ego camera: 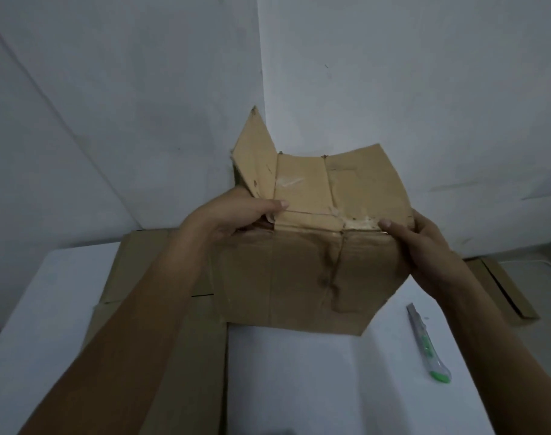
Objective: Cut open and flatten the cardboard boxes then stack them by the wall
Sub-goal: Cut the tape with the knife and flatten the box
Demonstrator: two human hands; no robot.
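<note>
Cardboard sheet [180, 356], flattened, lies on the white table [299, 387] at your 7 o'clock. The green-tipped knife [428, 343] rests at 4 o'clock, apart from both hands. At 12 o'clock, your left hand [236, 215] and right hand [425, 246] clamp the cardboard box [299, 277] at its upper edge, thumbs on top. Its flaps rise toward the wall [393, 89].

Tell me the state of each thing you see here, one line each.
cardboard box: not flattened, top flaps open, held by both hands.
left hand: grips the box's top left corner.
right hand: grips the box's top right corner.
utility knife: lying unheld on the white table; blade position unclear.
flattened cardboard: lying flat on the table, under the left forearm.
second cardboard piece: lying flat, far right.
</note>
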